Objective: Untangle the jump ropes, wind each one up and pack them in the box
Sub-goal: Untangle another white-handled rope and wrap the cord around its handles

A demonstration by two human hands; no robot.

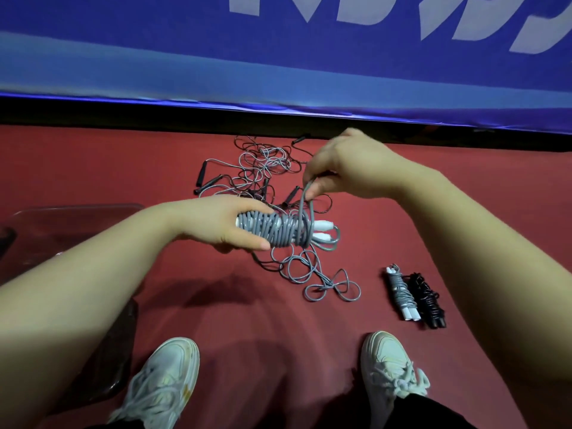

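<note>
Gripping the wound grey rope (pixel 278 232) in the left hand (pixel 223 222) above the floor's (pixel 93 168) middle, right hand (pixel 349 168) pinching its last loop (pixel 305 196), the person risks coils springing loose if that loop slips before tucking.

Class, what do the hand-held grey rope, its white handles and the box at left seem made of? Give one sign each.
Grey rope: probably PVC-coated cord, smooth, faint sheen. White handles: likely hard plastic, glossy highlights. Box: transparent plastic; red floor shows through.
</note>
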